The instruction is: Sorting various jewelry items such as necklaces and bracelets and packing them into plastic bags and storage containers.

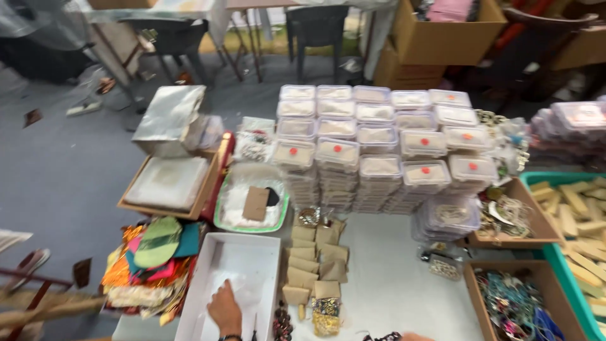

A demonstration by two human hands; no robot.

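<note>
- Stacks of clear lidded plastic boxes (pixel 379 148) are sitting in rows at the table's far side, some lids showing red dots.
- Small brown paper packets (pixel 315 259) are lying overlapped in two columns in front of the stacks.
- Green-rimmed tray (pixel 219 218) is holding white filling and a brown card.
- Pile of colourful fabric pieces (pixel 151 262) is lying at the table's left edge.
- Silver foil bag (pixel 169 113) is resting on a flat brown box (pixel 167 186).
- Teal crate (pixel 577 278) is holding pale wooden blocks.
- Cardboard box of tangled jewellery (pixel 517 303) is sitting near right.
- Cardboard cartons (pixel 442 35) are standing on the floor behind.
</note>
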